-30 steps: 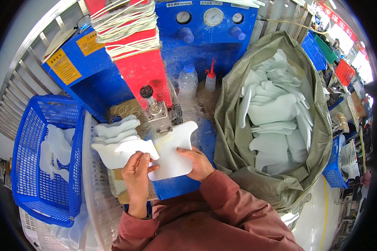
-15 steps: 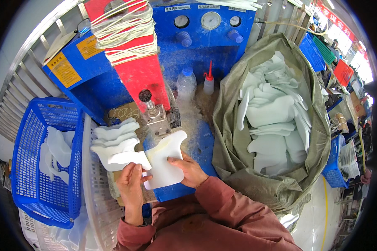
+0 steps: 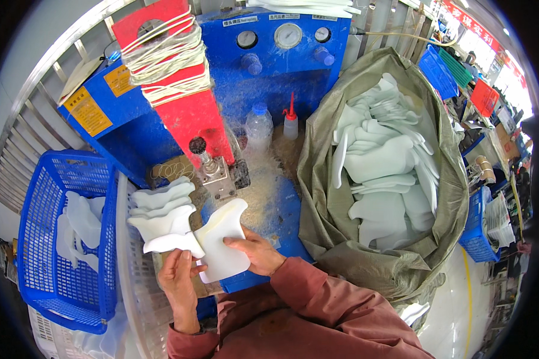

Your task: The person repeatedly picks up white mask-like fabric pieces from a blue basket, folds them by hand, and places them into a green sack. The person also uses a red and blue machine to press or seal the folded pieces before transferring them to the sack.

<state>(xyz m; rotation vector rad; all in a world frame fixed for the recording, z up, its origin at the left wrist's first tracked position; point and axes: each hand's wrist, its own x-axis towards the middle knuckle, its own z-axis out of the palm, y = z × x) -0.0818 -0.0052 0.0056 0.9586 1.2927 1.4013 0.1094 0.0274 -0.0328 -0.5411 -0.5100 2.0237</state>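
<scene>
One curved piece, pinched by left fingers, borders the broad piece right fingers hold — open blue surface rightward.

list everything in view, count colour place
held panels: 2, white, front centre
stacked panels: several, white, centre left
machine: 1, blue, rear
machine arm: 1, red, before machine
cord: uncountable, cream, round arm
gauges: 3, white, machine top
bottle: 1, clear, below gauges
squeeze bottle: 1, white and red, beside bottle
sack: 1, olive, right
bagged panels: many, pale green, inside sack
perforated baskets: at least 2, blue, left and right
background clutter: uncountable, mixed, right
left hand: 1, bare, on left panel
right hand: 1, bare, on right panel
</scene>
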